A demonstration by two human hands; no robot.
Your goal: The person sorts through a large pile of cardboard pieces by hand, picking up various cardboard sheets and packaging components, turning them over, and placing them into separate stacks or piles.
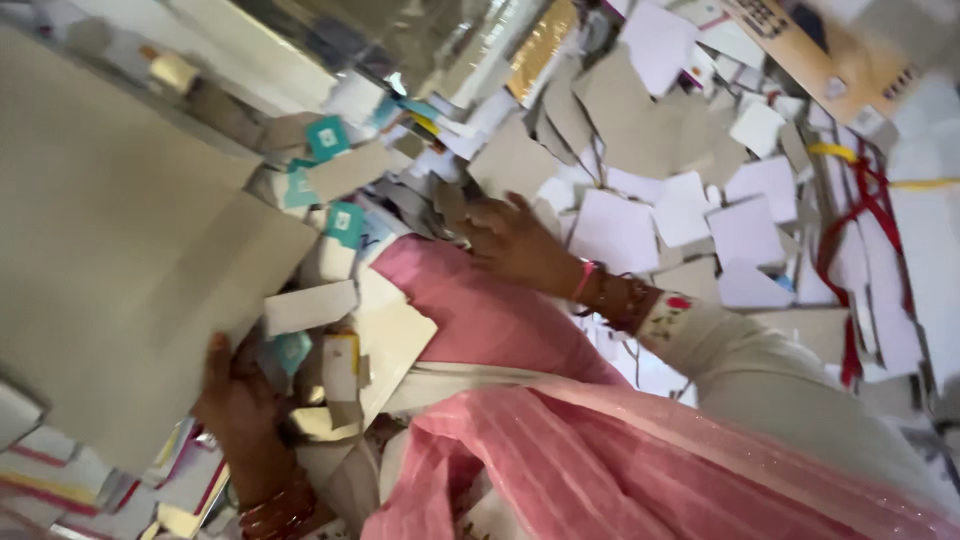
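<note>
left hand (235, 395) is clamped on the lower edge of a big grey cardboard sheet (120, 270), fingers curled over the front while the thumb side is hidden behind it, so it's pinching the board at the near edge. the sheet fills the left of the view, tilted up off the pile. it looks stiff but light (a broad flat panel like that will likely flex and swing if held by one corner), so a grip along the middle of an edge seems the safer hold. right hand (515, 240) is out ahead, fingers spread and resting flat on the heap of grey and white card pieces (640, 150) scattered all about. small teal-labelled cards (327, 137) lie between the two hands. a pink scarf (600, 460) hangs below, and red ribbon (865, 210) lies at the right.
</note>
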